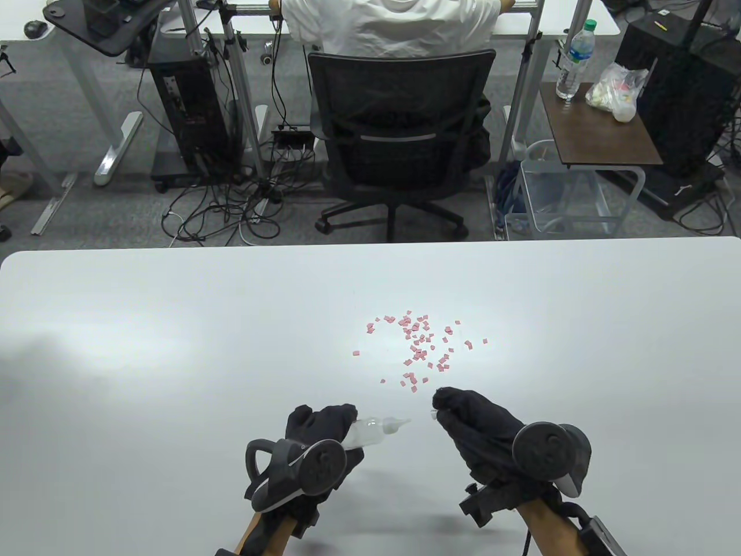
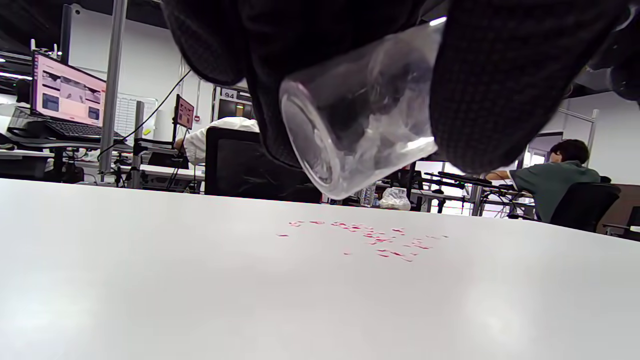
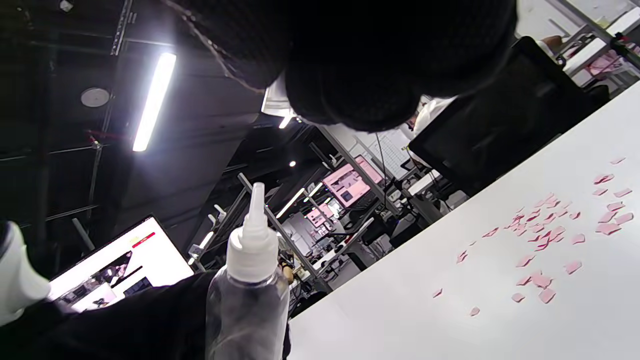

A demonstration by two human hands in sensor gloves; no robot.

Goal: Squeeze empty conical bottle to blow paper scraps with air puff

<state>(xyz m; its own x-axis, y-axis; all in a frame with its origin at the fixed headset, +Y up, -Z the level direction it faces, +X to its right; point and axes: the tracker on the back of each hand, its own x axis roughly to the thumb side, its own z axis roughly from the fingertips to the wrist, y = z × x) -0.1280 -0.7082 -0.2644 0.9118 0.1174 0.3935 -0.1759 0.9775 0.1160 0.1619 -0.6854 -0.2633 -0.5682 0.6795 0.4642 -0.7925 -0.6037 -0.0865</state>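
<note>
Table view shows my left hand (image 1: 315, 431) wrapped around the body of the bottle (image 1: 370, 431), lifted just above the surface near its near edge, the nozzle pointing right, toward my right hand (image 1: 472, 420). That right hand has its fingertips bunched together; a small clear bit shows at their tips, possibly the cap, but I cannot tell for sure. The paper scraps (image 1: 419, 347) lie scattered toward the middle of the surface, beyond both hands. I judge I am at the aiming step: the spout is bare but not yet turned at the scraps. Next I need to swing the tip toward the pile, bring it low and near, then squeeze sharply. The bottle is clear, soft-looking plastic, empty inside, with a white tapered nozzle.
</note>
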